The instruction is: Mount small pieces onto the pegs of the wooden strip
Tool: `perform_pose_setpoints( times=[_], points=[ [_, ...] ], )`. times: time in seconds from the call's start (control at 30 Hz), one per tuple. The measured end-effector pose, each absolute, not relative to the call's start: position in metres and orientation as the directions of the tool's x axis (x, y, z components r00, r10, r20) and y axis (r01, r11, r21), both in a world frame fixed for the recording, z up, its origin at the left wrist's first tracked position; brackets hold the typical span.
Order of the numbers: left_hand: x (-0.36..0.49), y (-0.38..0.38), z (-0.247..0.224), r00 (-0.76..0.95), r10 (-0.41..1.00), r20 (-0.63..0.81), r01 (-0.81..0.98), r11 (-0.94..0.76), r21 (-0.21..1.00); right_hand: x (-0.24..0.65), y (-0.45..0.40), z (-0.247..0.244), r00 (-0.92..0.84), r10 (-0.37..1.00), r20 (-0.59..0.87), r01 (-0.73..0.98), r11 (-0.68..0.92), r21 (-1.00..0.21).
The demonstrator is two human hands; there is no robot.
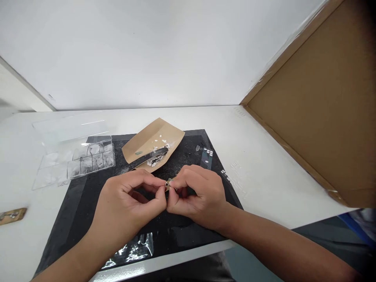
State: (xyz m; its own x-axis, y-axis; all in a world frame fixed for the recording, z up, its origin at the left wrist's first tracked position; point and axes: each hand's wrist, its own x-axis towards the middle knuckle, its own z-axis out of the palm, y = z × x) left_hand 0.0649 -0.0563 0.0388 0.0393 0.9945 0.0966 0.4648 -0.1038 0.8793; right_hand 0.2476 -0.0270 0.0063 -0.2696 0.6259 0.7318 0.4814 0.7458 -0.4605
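Over the black mat (79, 213), my left hand (129, 199) and my right hand (199, 192) meet fingertip to fingertip. Both pinch a tiny shiny, brownish piece (167, 183) between thumb and index finger. Most of it is covered by the fingertips, so its kind cannot be made out. Just beyond the hands lies an open tan paper tray (147, 135) holding small white flakes (154, 161). A dark flat blade-like tool (143, 158) rests across the tray. Past my right hand is a small dark strip (206, 162) with several white oval pieces on it.
A clear compartment box (91, 158) with its lid raised holds small bags at the left. At the far left edge lies a wooden piece with metal fittings (13, 215). Small white stickers (235, 178) dot the white table at right, near a cardboard panel (317, 98). Clear plastic (135, 248) lies in front.
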Motion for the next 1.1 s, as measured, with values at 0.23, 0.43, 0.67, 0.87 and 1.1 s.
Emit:
perform_pose_setpoints(
  times=[0.23,0.43,0.67,0.87,1.1],
  points=[
    [0.0655,-0.055,0.0388,0.071,0.983,0.169,0.513,-0.182,0.839,0.247,-0.0265,0.0051,-0.278,0.584,0.763,0.508,0.763,-0.399],
    [0.0666,-0.0547,0.0385,0.074,0.977,0.198,0.544,-0.206,0.813,0.2482,-0.0259,0.0046,-0.332,0.535,0.777,0.526,0.789,-0.318],
    [0.0656,-0.0568,0.0392,0.039,0.983,0.18,0.568,-0.17,0.805,0.2484,-0.0242,0.0022,-0.36,0.507,0.783,0.492,0.817,-0.302],
    [0.0659,-0.0577,0.0392,0.037,0.991,0.13,0.56,-0.128,0.819,0.2468,-0.0264,0.0026,-0.351,0.535,0.768,0.504,0.8,-0.327],
    [0.0654,-0.056,0.0363,0.04,0.996,0.083,0.458,-0.092,0.884,0.2459,-0.0286,0.0045,-0.334,0.579,0.744,0.443,0.793,-0.418]
  ],
)
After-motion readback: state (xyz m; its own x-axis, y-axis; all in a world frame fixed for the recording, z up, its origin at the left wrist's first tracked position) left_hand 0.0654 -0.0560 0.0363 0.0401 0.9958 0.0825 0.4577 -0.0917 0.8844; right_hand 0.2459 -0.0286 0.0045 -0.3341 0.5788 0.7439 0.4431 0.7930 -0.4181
